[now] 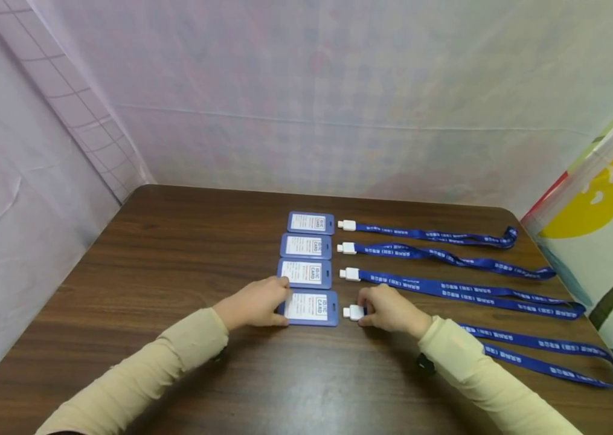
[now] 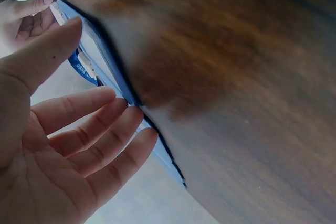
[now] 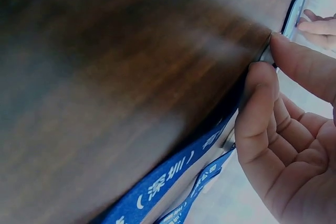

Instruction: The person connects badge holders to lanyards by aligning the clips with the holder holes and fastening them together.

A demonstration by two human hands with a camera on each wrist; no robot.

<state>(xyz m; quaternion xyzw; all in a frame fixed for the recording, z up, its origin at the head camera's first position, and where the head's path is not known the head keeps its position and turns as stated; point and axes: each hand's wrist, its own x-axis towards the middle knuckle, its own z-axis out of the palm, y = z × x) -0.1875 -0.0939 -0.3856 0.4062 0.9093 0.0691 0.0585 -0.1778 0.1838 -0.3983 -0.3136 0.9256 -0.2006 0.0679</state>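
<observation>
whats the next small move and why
Probably slide the white rectangular plastic clip, pinched by the right hand, toward the nearest blue rectangular card holder: its slot faces the clip across a gap, with the left hand at its other end.

Soft, diffuse light in the head view, pale glare on the bench (image 1: 306, 380); wrist views dimmer, bluish, partly blurred

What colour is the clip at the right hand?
White; the clip shows best in the head view.
</observation>
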